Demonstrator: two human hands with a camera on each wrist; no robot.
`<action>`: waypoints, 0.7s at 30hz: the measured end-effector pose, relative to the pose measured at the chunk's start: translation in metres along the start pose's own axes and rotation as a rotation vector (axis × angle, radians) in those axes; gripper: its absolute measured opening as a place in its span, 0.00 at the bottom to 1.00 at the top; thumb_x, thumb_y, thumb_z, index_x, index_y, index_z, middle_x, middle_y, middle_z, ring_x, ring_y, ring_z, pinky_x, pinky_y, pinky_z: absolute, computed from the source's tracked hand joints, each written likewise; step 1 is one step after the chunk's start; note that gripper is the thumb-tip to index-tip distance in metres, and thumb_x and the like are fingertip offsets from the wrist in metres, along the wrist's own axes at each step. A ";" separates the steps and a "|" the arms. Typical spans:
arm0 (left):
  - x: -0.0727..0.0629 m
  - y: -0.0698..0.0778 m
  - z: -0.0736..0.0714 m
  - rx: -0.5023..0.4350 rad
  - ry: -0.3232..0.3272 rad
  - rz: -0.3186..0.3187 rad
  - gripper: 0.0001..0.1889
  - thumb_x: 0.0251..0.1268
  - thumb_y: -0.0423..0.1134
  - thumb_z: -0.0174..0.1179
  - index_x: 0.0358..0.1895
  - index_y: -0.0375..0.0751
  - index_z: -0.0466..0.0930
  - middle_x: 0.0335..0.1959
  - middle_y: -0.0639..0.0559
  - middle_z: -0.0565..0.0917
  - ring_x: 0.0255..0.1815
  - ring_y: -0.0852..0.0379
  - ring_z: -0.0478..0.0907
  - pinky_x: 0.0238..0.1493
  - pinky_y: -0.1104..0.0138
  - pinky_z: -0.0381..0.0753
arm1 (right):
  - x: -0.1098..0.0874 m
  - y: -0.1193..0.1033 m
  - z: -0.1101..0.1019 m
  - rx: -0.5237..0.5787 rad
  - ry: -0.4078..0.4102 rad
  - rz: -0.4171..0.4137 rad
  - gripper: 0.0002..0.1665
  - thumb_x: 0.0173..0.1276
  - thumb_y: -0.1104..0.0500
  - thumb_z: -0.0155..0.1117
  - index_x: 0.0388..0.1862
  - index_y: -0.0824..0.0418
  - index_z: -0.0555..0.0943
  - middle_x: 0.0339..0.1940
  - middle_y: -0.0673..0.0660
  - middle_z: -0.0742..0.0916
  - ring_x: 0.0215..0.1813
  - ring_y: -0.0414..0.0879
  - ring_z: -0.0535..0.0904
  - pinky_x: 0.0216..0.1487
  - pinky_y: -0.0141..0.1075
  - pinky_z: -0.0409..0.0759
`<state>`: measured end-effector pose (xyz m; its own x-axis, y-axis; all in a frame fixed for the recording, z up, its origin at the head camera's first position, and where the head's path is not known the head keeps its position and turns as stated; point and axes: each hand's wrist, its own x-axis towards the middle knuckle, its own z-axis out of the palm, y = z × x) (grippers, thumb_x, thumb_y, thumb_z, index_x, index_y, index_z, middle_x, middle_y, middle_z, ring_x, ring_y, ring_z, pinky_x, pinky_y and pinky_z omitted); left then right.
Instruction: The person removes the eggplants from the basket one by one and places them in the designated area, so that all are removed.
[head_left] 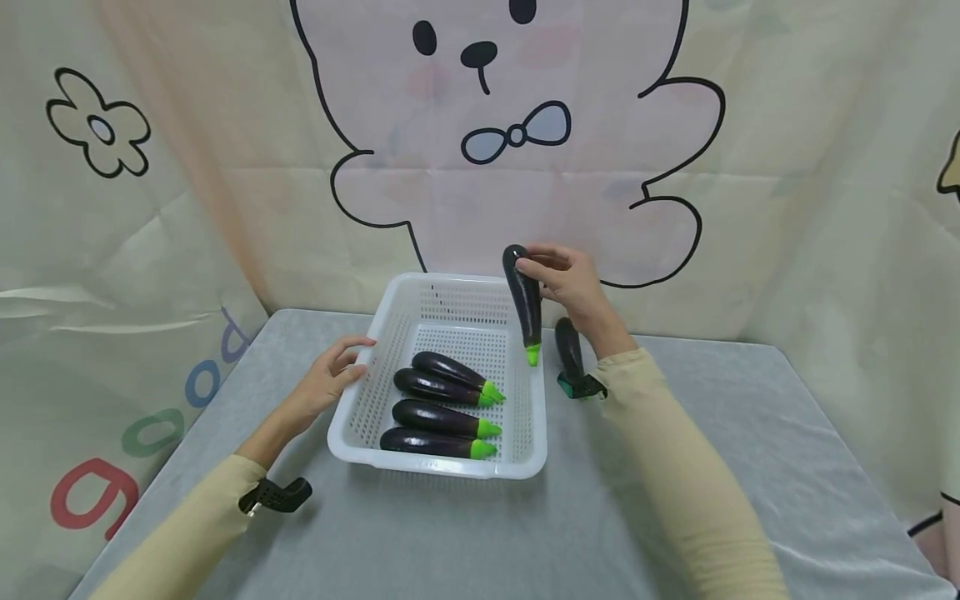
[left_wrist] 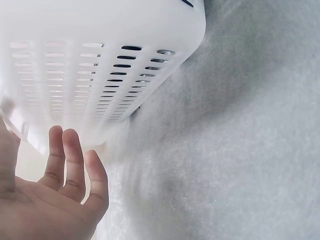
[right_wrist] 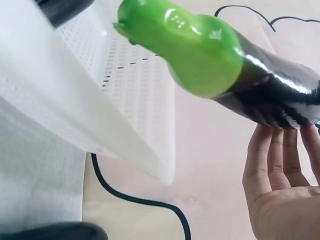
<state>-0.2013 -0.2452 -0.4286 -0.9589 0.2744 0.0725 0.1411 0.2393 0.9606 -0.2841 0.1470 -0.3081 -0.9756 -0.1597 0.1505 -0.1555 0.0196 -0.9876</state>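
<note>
My right hand (head_left: 566, 283) pinches a dark purple eggplant (head_left: 524, 300) near its thick end, above the right side of the white basket (head_left: 531, 454). Its bright green stem end (right_wrist: 200, 50) points down in the head view. Inside the basket several eggplants (head_left: 432, 417) lie side by side, green ends to the right. At the basket's left rim, my left hand (head_left: 330, 379) rests its fingertips, with the fingers loosely extended. Seen from the left wrist, three fingers (left_wrist: 74, 165) stand beside the slotted outer wall.
Another eggplant (head_left: 569, 348) lies on the grey cloth-covered table (head_left: 420, 533), right of the basket and beside my right wrist. Behind the table hangs a backdrop (head_left: 255, 158) with a cartoon bear. Each wrist wears a dark strap (head_left: 276, 497).
</note>
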 end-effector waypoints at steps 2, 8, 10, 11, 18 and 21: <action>0.000 -0.001 0.000 -0.003 0.001 0.003 0.23 0.79 0.36 0.56 0.72 0.43 0.63 0.66 0.27 0.68 0.54 0.31 0.76 0.44 0.47 0.82 | -0.002 0.000 -0.004 0.004 0.005 -0.005 0.26 0.67 0.56 0.74 0.62 0.62 0.81 0.57 0.61 0.83 0.57 0.54 0.80 0.61 0.53 0.74; 0.000 -0.001 0.000 0.000 0.007 -0.003 0.24 0.79 0.37 0.56 0.72 0.44 0.63 0.66 0.27 0.68 0.54 0.31 0.76 0.45 0.47 0.82 | -0.010 -0.002 -0.021 0.044 0.042 -0.003 0.28 0.68 0.56 0.74 0.64 0.64 0.79 0.57 0.61 0.81 0.57 0.53 0.80 0.61 0.54 0.74; 0.001 -0.001 0.000 0.002 0.007 -0.008 0.24 0.79 0.38 0.56 0.72 0.44 0.63 0.66 0.27 0.68 0.54 0.31 0.77 0.45 0.48 0.82 | -0.012 -0.002 -0.028 0.068 0.059 0.004 0.28 0.68 0.56 0.74 0.63 0.64 0.79 0.57 0.60 0.81 0.57 0.53 0.80 0.62 0.55 0.73; 0.001 -0.002 0.000 0.003 0.006 -0.008 0.24 0.79 0.38 0.56 0.72 0.43 0.63 0.66 0.27 0.68 0.54 0.32 0.77 0.45 0.48 0.82 | -0.013 -0.002 -0.031 0.078 0.067 0.009 0.27 0.68 0.56 0.73 0.63 0.64 0.79 0.56 0.60 0.81 0.57 0.52 0.80 0.63 0.56 0.72; 0.001 -0.003 -0.003 0.000 0.001 0.020 0.23 0.78 0.36 0.57 0.71 0.40 0.65 0.64 0.27 0.70 0.53 0.34 0.78 0.44 0.50 0.82 | -0.021 -0.004 -0.054 0.156 0.108 0.019 0.24 0.68 0.58 0.74 0.60 0.64 0.80 0.54 0.59 0.81 0.56 0.53 0.80 0.65 0.60 0.67; 0.002 -0.003 -0.004 -0.003 -0.003 0.017 0.23 0.78 0.37 0.57 0.71 0.40 0.66 0.63 0.27 0.71 0.53 0.34 0.78 0.44 0.51 0.82 | -0.025 -0.004 -0.063 0.163 0.120 0.024 0.24 0.68 0.58 0.74 0.59 0.64 0.80 0.53 0.58 0.82 0.56 0.52 0.81 0.64 0.59 0.69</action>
<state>-0.2049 -0.2492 -0.4300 -0.9556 0.2811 0.0884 0.1571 0.2321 0.9599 -0.2687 0.2132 -0.3056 -0.9918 -0.0420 0.1209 -0.1140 -0.1395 -0.9836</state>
